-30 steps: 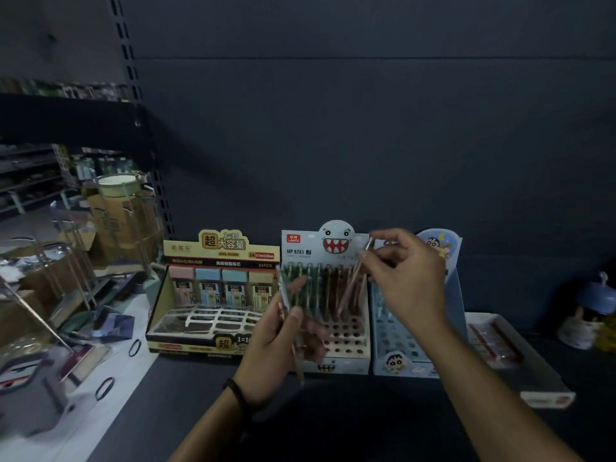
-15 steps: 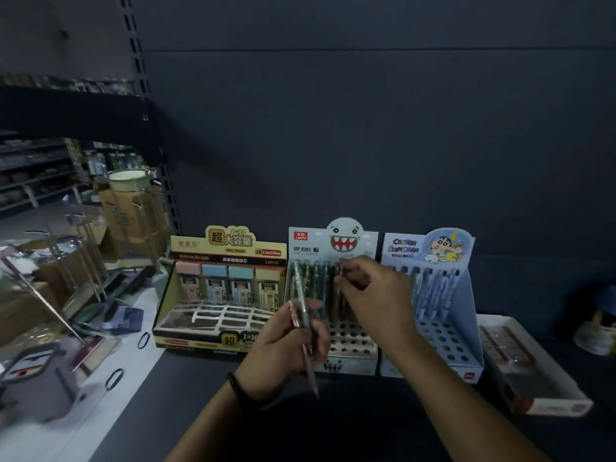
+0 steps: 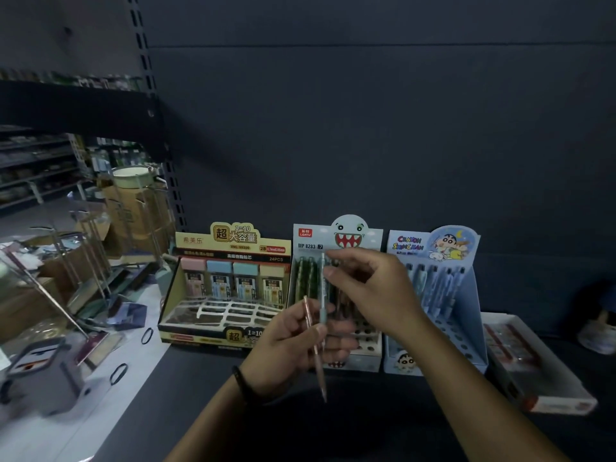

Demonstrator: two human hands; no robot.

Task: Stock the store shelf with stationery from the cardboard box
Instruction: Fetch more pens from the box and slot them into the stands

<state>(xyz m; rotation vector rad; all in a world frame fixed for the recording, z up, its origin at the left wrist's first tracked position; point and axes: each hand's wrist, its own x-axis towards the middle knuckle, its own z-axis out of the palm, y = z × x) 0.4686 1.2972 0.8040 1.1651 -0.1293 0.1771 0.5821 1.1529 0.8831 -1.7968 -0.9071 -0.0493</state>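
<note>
Pencils [image 3: 310, 323] — two — sit gripped in the left hand [image 3: 293, 345], before the middle of three display boxes [image 3: 350, 235] on the shelf [image 3: 200, 395]: pink one [image 3: 319, 371] slanting, tip down; teal one [image 3: 322, 288] upright — top pinched by the right hand [image 3: 373, 295].

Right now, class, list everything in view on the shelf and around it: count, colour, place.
lead refill box: one, yellow, shelf left
shark pencil box: one, white, shelf middle
cartoon pen box: one, blue, right of it
flat tray: one, white, far right
cartons: several, brown, aisle left
pink pencil: one, pink, left grip
pale pencil: one, greenish, right grip
left grip: holds pink pencil
right grip: pinches pale pencil
</note>
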